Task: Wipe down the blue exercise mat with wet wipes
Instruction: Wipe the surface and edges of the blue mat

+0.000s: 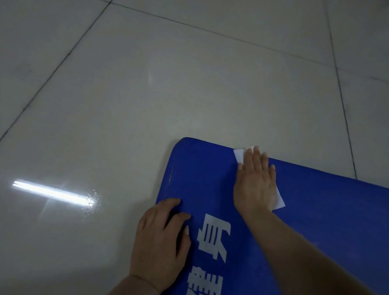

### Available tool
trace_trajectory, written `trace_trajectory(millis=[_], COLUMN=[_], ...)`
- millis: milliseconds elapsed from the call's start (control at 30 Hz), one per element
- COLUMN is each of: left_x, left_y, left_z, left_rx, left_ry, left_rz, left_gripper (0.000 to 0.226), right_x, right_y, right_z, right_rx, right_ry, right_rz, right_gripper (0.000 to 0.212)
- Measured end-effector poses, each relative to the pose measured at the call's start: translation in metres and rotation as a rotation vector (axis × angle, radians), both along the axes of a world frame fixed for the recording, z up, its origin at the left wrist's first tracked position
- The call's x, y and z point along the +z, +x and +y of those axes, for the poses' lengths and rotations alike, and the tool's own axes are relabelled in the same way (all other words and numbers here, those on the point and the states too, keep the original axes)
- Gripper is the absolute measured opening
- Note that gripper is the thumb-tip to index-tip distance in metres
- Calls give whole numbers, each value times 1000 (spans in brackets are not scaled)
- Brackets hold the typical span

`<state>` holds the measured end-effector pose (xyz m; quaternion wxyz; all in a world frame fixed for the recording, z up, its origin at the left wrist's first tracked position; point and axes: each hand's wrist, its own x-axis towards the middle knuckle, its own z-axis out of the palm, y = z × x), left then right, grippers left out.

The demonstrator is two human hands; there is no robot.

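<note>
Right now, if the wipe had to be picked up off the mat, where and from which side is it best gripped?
Pinch the wet wipe at its free corner beside the right hand, coming from the right. It lies flat on the blue mat under the flat palm, and only that corner and a smaller bit by the fingertips at the far edge show. The left hand steadies the mat.

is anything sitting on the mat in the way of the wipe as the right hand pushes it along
Nothing visible does. The right hand presses the wet wipe flat near the blue mat's far edge; only the left hand rests on the near-left edge, off to the side.
</note>
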<state>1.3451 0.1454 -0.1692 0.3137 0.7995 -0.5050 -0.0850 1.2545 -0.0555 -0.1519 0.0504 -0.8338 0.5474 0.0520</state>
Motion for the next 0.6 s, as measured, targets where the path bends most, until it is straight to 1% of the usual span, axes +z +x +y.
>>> trace_trajectory(millis=[33, 67, 100, 200, 233, 267, 333, 400, 467, 600], left_x=[0, -1, -1, -1, 0, -1, -1, -1, -1, 0], left_y=[0, 0, 0, 2, 2, 3, 2, 2, 2, 2], left_z=[-1, 0, 0, 0, -1, -1, 0, 1, 1, 0], left_rx=[-1, -6, -14, -28, -27, -25, -26, -30, -33, -11], left_ry=[2, 1, -3, -15, -15, -17, -17, -15, -3, 14], left_rz=[-3, -7, -9, -7, -2, 5, 6, -2, -1, 10], left_gripper=[29, 29, 29, 29, 29, 29, 30, 31, 30, 30], right_x=[-1, -1, -2, -7, -7, -7, -7, -5, -1, 5], right_y=[3, 14, 29, 83, 95, 102, 98, 80, 55, -2], right_z=[2, 7, 12, 34, 39, 41, 36, 26, 15, -7], right_rx=[-63, -73, -28, 319, 430, 515, 615, 655, 641, 480], right_ry=[7, 6, -4, 16, 31, 36, 42, 55, 58, 43], right_rz=[-20, -42, -62, -118, -110, -81, -35, -48, -57, -46], right_gripper=[52, 52, 52, 53, 53, 53, 54, 55, 58, 52])
